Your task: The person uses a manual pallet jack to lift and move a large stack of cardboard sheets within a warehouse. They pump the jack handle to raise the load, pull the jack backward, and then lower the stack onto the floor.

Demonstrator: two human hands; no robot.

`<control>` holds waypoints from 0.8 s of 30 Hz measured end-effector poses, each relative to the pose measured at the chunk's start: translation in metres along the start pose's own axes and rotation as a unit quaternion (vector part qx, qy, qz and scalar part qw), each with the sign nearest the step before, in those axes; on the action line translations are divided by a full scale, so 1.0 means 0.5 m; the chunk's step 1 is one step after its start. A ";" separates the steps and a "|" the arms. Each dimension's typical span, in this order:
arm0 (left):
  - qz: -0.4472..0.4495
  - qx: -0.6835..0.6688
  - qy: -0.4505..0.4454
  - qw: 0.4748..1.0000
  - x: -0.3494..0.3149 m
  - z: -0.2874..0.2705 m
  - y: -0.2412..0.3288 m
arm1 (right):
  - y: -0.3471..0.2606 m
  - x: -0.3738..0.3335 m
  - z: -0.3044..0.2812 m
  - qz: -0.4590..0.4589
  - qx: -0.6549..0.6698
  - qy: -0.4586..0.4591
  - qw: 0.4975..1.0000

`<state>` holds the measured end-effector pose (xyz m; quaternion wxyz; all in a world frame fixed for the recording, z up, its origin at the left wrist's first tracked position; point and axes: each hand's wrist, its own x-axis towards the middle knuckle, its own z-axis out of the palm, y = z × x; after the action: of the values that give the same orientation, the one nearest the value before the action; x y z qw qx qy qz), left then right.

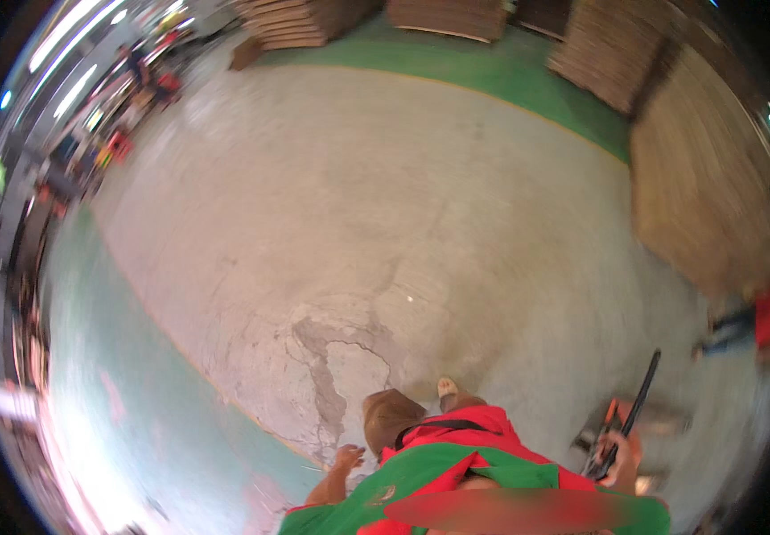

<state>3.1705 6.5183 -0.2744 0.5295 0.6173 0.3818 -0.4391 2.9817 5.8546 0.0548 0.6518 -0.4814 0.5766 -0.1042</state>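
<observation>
step: black bar (642,390) apparently carried or steered | right grip (617,456): wrapped round it; bar juts beyond that grip | left grip (347,458): loosely spread, seemingly empty | next: likely needs steady right hold

Right grip (617,456) around a black bar (643,390) — left grip (346,458) loose over cracked floor (354,361), brown stacks (701,165) beyond

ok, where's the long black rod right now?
Lower right of the head view: the long black rod is in the person's right hand, slanting up and rightward beside a blurred orange object.
</observation>
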 end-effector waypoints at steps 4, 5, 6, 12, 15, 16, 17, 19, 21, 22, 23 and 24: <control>-0.014 0.056 0.009 0.998 0.082 -0.199 0.026 | 0.026 -0.040 0.238 0.069 -0.020 -0.050 0.996; 0.031 0.090 -0.003 0.995 0.108 -0.249 0.059 | 0.039 -0.045 0.295 0.085 -0.010 -0.056 0.995; 0.028 0.062 0.001 0.998 0.155 -0.308 0.105 | 0.072 -0.039 0.368 0.068 0.026 -0.038 0.997; 0.208 0.105 0.067 0.970 0.277 -0.576 0.566 | 0.094 -0.150 0.632 0.048 0.012 -0.019 0.999; 0.290 0.183 0.071 0.937 0.280 -0.668 0.831 | 0.150 -0.240 0.803 0.081 -0.019 -0.043 0.996; 0.381 0.171 0.045 0.908 0.279 -0.682 0.928 | 0.150 -0.259 0.867 0.087 -0.021 -0.064 0.994; 0.411 0.161 0.016 0.897 0.270 -0.686 1.030 | 0.131 -0.265 0.937 0.095 -0.029 -0.060 0.993; 0.455 0.134 0.000 0.880 0.277 -0.708 1.194 | 0.121 -0.266 1.085 0.144 -0.010 -0.116 0.983; 0.457 0.135 -0.034 0.879 0.298 -0.724 1.326 | 0.091 -0.254 1.221 0.164 0.013 -0.172 0.971; 0.465 0.119 -0.055 0.876 0.316 -0.731 1.372 | 0.071 -0.248 1.276 0.159 0.018 -0.147 0.976; 0.460 0.175 -0.050 0.869 0.345 -0.760 1.404 | 0.061 -0.243 1.341 0.142 0.027 -0.152 0.978; 0.465 0.220 -0.046 0.856 0.367 -0.791 1.420 | 0.047 -0.241 1.397 0.117 0.042 -0.194 0.973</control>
<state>3.9491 6.8057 -0.2006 0.5395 0.8025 -0.0811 -0.2416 3.5293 6.3044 0.0259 0.7784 -0.3936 0.4870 0.0442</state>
